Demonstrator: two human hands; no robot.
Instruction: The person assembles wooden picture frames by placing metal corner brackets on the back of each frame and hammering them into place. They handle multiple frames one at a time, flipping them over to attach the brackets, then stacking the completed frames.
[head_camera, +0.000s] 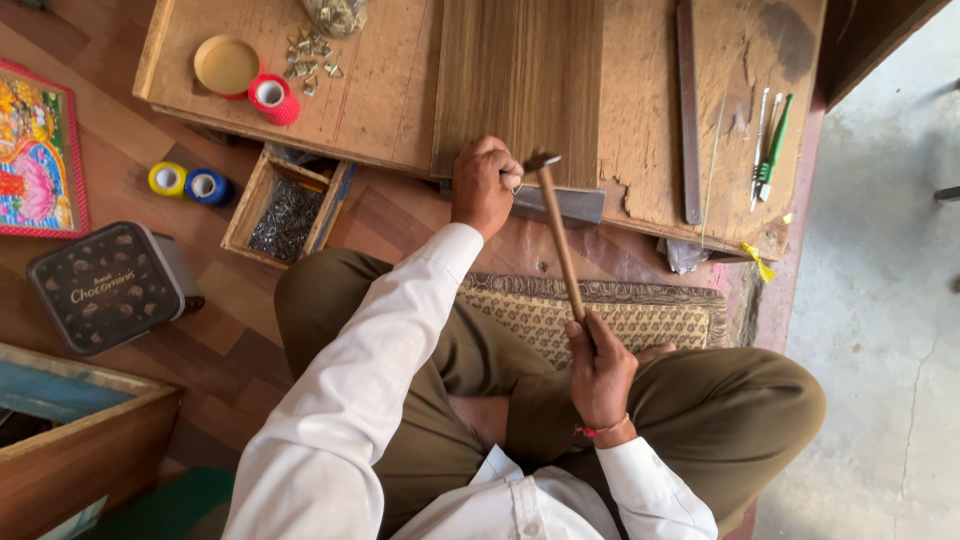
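The right hand (600, 375) grips a slim brown wooden-handled hammer (558, 235); the left hand (483, 185) pinches what seems a small metal hook at a striped board (520, 80).

A low wooden bench (380, 100) with a chipped, worn top stands on a floor of brown wood-pattern sheeting (130, 150). To the right lies bare grey concrete (880, 300), cracked in places. A patterned woven mat (620, 305) covers the floor below the bench. Daylight falls evenly, brightest on the concrete.
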